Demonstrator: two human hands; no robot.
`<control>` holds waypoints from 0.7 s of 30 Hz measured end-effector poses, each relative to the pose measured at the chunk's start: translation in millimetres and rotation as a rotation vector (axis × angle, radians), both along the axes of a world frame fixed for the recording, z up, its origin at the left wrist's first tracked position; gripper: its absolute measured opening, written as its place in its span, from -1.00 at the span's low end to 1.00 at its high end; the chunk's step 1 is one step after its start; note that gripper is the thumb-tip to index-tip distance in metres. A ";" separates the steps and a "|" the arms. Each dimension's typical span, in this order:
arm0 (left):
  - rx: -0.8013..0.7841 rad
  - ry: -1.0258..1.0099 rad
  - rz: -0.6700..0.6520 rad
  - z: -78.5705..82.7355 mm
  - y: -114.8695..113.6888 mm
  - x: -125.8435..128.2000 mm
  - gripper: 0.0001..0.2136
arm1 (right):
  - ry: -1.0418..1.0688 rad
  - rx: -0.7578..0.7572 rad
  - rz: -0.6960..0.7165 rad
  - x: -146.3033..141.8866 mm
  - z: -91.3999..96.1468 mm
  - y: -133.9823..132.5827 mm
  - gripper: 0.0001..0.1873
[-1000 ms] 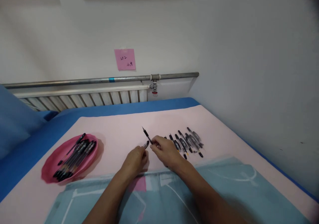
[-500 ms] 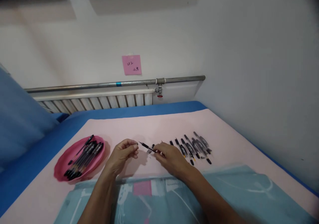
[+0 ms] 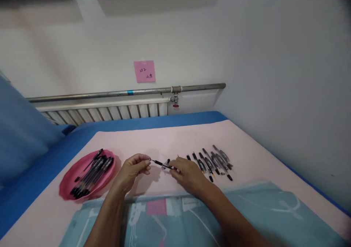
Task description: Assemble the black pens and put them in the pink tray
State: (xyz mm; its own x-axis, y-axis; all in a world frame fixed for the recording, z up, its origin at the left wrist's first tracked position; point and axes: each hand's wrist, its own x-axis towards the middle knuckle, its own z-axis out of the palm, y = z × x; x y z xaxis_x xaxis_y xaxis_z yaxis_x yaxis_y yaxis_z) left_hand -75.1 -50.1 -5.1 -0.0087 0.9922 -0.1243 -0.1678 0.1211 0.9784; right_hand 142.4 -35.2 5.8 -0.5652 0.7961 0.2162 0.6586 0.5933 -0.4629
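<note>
My right hand [image 3: 189, 172] is closed on a black pen [image 3: 162, 164], whose thin tip points left. My left hand [image 3: 134, 169] pinches that tip between thumb and fingers. Just behind the pen lies a small dark pen piece [image 3: 166, 162] on the pink sheet [image 3: 153, 139]. To the right of my right hand a row of several black pens [image 3: 212, 160] lies side by side on the sheet. At the left a pink tray [image 3: 71, 173] holds several more black pens [image 3: 91, 172].
A pale teal cloth [image 3: 246, 217] covers the near part of the surface. Blue bedding [image 3: 41, 155] borders the pink sheet at left and back. A radiator [image 3: 109, 111] and a metal pipe [image 3: 126, 92] run along the wall, which closes in on the right.
My hands drew apart and the pen swung from upright to lying level, tip to the left. My left hand then came back and pinched the tip. The view rose slightly.
</note>
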 end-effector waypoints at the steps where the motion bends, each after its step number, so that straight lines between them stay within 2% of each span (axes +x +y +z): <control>1: 0.005 0.020 -0.009 0.0 -0.3 -0.3 -0.77 | -0.012 0.015 0.001 0.0 -1.3 0.3 -0.83; 7: 0.022 0.136 -0.084 0.6 -2.3 -2.9 -0.80 | -0.112 0.141 0.000 0.2 -6.9 2.9 -0.80; 12: -0.001 0.154 -0.107 1.3 -2.7 -3.3 -0.81 | -0.116 0.160 0.043 0.7 -7.4 5.3 -0.81; 21: -0.056 -0.131 0.004 4.5 -1.8 0.3 -0.76 | 0.117 -0.052 0.121 -9.4 -7.9 -7.2 -0.76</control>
